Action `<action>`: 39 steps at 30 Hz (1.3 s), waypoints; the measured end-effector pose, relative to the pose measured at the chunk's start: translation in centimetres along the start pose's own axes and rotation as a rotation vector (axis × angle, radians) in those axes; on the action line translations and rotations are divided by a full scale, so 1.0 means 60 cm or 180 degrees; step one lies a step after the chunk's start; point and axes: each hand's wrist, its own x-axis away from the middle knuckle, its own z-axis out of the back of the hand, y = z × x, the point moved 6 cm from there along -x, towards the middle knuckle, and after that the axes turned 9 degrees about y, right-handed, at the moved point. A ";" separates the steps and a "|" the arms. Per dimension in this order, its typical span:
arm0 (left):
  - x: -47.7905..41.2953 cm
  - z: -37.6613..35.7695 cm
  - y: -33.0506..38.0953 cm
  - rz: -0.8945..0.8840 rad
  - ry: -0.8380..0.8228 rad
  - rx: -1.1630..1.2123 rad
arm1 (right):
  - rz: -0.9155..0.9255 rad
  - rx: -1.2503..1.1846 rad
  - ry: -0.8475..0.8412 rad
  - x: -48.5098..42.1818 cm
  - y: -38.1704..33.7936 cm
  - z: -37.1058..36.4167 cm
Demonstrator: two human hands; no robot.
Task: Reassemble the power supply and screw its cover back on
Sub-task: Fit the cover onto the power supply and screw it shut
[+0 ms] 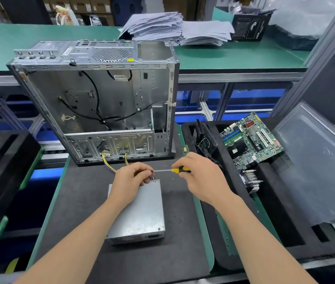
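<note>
Power supply [140, 210] flat, long axis pointing away

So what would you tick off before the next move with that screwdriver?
1. The cover sits flat on the power supply: ok.
2. The right hand grips the screwdriver by its handle: ok.
3. The left hand pinches the screwdriver's tip: ok.
4. A screw is loaded on that tip: cannot tell, fingers hide it.
5. The near-right corner screw is seated: ok.
6. The yellow wires are clear of the cover's far edge: cannot tell, the left hand hides it.
</note>
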 end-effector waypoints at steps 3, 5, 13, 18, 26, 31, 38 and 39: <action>-0.002 0.002 -0.003 0.0082 -0.0022 0.0150 | 0.0000 -0.0016 -0.0004 -0.001 -0.002 0.001; -0.003 0.003 -0.005 0.0135 -0.0023 0.0229 | -0.0012 -0.0022 0.0003 -0.001 -0.004 0.000; -0.008 0.004 -0.011 0.0149 -0.0032 0.0264 | 0.0059 0.0074 0.0042 -0.006 -0.007 0.001; -0.005 0.001 -0.007 -0.0010 -0.0045 -0.0062 | 0.0343 0.0211 0.0035 -0.008 -0.013 0.003; 0.001 -0.012 0.020 -0.0904 -0.0119 -0.0886 | -0.0141 -0.1130 0.0261 -0.048 -0.011 0.035; 0.001 -0.016 0.016 -0.0909 -0.0165 -0.0985 | 0.0184 -0.0967 -0.0060 -0.078 -0.067 0.021; -0.002 -0.014 0.013 -0.0760 -0.0281 -0.0886 | 0.0414 -0.0662 -0.0501 -0.102 -0.097 0.001; -0.001 -0.013 0.014 -0.0761 -0.0304 -0.0858 | 0.0428 -0.0656 -0.0525 -0.104 -0.099 0.001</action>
